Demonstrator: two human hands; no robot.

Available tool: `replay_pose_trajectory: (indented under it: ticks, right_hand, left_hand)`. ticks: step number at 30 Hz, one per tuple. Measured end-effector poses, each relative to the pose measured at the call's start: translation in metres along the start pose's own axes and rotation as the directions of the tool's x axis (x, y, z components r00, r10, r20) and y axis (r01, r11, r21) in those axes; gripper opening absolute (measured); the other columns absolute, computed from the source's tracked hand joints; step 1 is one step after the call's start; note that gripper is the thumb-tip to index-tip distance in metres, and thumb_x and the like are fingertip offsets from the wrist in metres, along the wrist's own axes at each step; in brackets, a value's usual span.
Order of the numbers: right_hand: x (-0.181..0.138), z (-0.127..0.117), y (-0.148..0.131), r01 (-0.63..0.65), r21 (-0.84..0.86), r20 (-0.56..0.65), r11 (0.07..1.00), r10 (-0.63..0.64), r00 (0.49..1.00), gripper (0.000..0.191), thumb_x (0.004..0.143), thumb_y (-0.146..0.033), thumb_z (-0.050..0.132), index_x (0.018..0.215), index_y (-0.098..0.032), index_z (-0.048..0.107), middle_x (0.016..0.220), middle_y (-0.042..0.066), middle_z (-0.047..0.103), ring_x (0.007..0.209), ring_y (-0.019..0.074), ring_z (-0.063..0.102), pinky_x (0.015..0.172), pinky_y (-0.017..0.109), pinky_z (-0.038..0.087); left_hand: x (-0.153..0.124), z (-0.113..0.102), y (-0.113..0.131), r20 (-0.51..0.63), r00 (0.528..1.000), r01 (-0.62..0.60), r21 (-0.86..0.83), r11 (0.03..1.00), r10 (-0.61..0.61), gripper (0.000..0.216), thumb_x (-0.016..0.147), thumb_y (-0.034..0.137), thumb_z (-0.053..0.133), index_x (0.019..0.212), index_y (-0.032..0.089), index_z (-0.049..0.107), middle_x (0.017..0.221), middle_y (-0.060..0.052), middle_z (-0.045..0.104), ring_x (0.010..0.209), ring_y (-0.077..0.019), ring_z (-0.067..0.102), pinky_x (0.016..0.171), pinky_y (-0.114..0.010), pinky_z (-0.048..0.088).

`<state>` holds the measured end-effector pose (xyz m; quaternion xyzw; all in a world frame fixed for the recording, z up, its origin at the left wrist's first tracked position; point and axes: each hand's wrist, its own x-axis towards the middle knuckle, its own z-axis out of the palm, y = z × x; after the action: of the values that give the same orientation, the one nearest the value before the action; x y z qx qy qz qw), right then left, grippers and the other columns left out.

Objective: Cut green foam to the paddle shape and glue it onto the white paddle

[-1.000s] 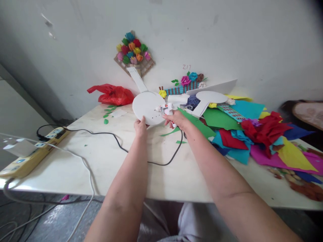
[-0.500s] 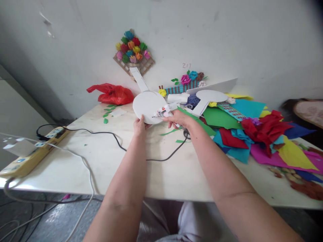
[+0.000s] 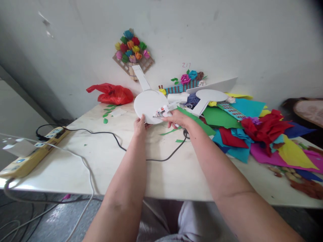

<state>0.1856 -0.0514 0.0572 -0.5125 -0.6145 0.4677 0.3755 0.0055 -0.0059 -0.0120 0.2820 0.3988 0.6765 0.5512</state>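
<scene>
My left hand (image 3: pixel 140 125) pinches the lower edge of a white round paddle-shaped board (image 3: pixel 149 103), held tilted up above the table with its handle pointing up and back. My right hand (image 3: pixel 178 119) is closed round a white hot glue gun (image 3: pixel 164 111). The gun's nozzle points left and rests against the lower right face of the board. A black cord (image 3: pixel 161 158) runs from the gun across the table towards the left.
A yellow power strip (image 3: pixel 32 150) lies at the table's left edge. A red plastic bag (image 3: pixel 111 94) sits at the back. Coloured paper sheets (image 3: pixel 252 134) pile up on the right. Another white paddle (image 3: pixel 209 97) and paper flower crafts (image 3: pixel 132 48) stand by the wall.
The glue gun's nozzle has swung down and left across the board's face. The board has shifted slightly right and up. Both hands keep their hold.
</scene>
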Motion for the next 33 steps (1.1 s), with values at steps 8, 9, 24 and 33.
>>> replay_pose_trajectory:
  ticks: [8,9,24,33]
  right_hand:
    - [-0.002,0.004,-0.003,0.04,-0.056,-0.03,0.998,-0.042,0.999,0.025,0.057,-0.023,0.084,0.072,-0.012,0.066,0.036,-0.002,0.054,0.025,0.0067,0.038,0.027,0.016,0.024]
    - [-0.001,0.005,-0.003,0.027,-0.051,-0.03,0.998,-0.029,0.999,0.024,0.058,-0.021,0.083,0.072,-0.012,0.066,0.036,-0.002,0.054,0.025,0.0067,0.038,0.027,0.016,0.024]
    - [0.0,0.011,-0.005,-0.072,0.063,-0.011,0.995,0.073,0.997,0.02,0.057,-0.013,0.083,0.063,-0.012,0.063,0.031,-0.005,0.049,0.021,0.003,0.031,0.024,0.013,0.016]
    - [-0.001,0.015,-0.007,0.003,-0.24,-0.049,0.971,-0.015,0.999,0.026,0.062,-0.029,0.082,0.075,-0.013,0.068,0.032,-0.004,0.05,0.023,0.0066,0.036,0.028,0.017,0.023]
  left_hand:
    - [-0.001,-0.001,0.0,0.043,0.999,-0.035,0.064,0.997,0.033,0.027,0.078,0.037,0.065,0.094,0.016,0.058,0.069,-0.001,0.059,0.055,-0.012,0.06,0.063,-0.031,0.054]
    - [-0.002,-0.002,0.0,0.05,0.998,-0.038,0.068,0.997,0.034,0.028,0.077,0.037,0.066,0.095,0.016,0.058,0.07,-0.001,0.06,0.056,-0.0122,0.06,0.063,-0.03,0.054]
    - [0.003,-0.002,-0.004,0.099,0.994,-0.043,0.042,0.998,0.039,0.022,0.082,0.034,0.058,0.1,0.021,0.054,0.072,0.0,0.062,0.056,-0.0124,0.06,0.064,-0.032,0.056]
    - [0.005,-0.003,-0.007,0.118,0.992,-0.053,0.046,0.998,0.047,0.024,0.075,0.025,0.065,0.096,0.016,0.059,0.074,-0.004,0.067,0.058,-0.0136,0.062,0.063,-0.031,0.056]
